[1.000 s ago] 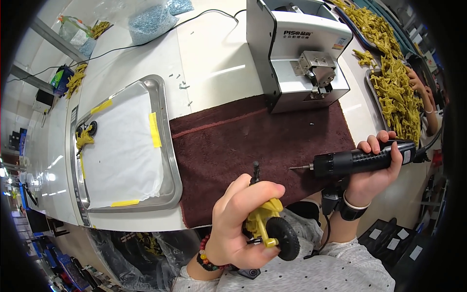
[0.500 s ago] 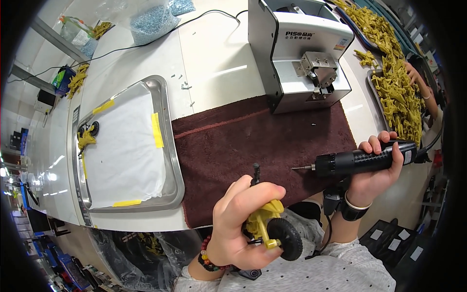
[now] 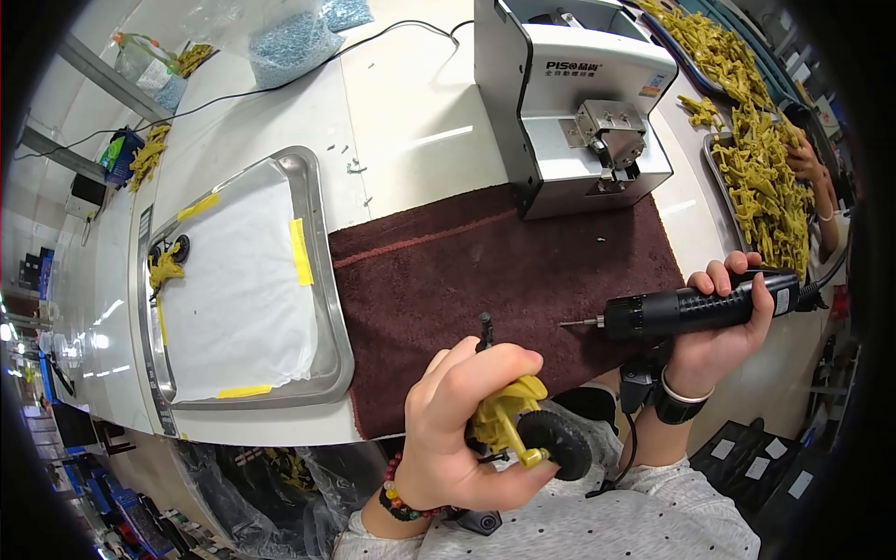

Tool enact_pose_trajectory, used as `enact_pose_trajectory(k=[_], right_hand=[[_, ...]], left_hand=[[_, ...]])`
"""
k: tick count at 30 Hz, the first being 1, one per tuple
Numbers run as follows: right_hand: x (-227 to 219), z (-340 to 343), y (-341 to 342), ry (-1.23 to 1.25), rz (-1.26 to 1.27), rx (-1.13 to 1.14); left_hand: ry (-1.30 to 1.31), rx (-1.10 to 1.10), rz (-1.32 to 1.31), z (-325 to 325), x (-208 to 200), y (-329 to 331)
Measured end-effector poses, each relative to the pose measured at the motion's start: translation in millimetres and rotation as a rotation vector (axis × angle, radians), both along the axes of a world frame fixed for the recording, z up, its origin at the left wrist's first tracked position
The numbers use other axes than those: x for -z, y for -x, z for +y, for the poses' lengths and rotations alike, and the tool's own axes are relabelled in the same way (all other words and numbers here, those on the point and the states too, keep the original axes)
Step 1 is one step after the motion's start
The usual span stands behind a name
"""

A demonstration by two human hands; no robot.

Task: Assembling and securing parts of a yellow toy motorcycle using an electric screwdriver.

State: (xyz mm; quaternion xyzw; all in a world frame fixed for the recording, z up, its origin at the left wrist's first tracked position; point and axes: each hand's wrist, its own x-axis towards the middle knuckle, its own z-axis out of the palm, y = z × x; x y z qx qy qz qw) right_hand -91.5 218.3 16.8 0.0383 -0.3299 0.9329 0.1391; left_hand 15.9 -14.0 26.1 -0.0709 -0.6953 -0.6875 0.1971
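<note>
One white worktop point(image 3: 411, 103) carries a steel tray point(image 3: 334, 317), maroon cloth point(image 3: 448, 280) and silver machine point(image 3: 593, 89). At its near edge, the left hand point(image 3: 453, 434) pinches a yellow wheeled toy point(image 3: 507, 411); the right hand point(image 3: 721, 327) wraps around a black screwdriver point(image 3: 649, 316). Cloth stretches between tray and bit point(image 3: 581, 323). Fingers point(image 3: 495, 364) hide much of the toy; a co-worker's arm point(image 3: 823, 198) fades into darkness.

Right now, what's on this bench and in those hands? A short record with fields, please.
Left hand: holds a small yellow model with a black wheel
Right hand: holds a black powered screwdriver, bit pointing left
Cloth: dark red-brown, below the silver machine
Tray: metal, lined with a white sheet; one yellow piece with black wheels at its left
Far right: heaped yellow parts, another person's hand beside them
</note>
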Motion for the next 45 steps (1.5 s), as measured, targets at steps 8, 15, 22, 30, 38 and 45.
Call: enact_pose_trajectory(k=[8, 15, 22, 30, 38, 45], right_hand=[[-14.3, 2.1, -8.6, 0.004, 0.111, -0.079], [-43.8, 8.6, -22.4, -0.033, 0.337, -0.084], [-47.0, -9.7, -32.3, -0.035, 0.379, -0.12], [-48.3, -3.8, -33.1, -0.069, 0.303, -0.124], [-52.9, -1.8, -35.3, -0.096, 0.278, -0.138], [-53.2, 61.0, -65.2, -0.125, 0.289, -0.158]], left_hand=[[0.446, -0.162, -0.09, -2.6, -0.1, 7.5], [0.931, -0.333, -0.284, 9.6, 12.5, 18.9], [1.13, -0.262, -0.379, 15.8, 2.8, 16.5], [1.001, -0.147, -0.155, 13.5, 14.5, 20.9], [0.948, -0.125, -0.224, 12.0, 11.8, 27.0], [0.892, -0.117, -0.236, 14.4, 13.8, 30.1]])
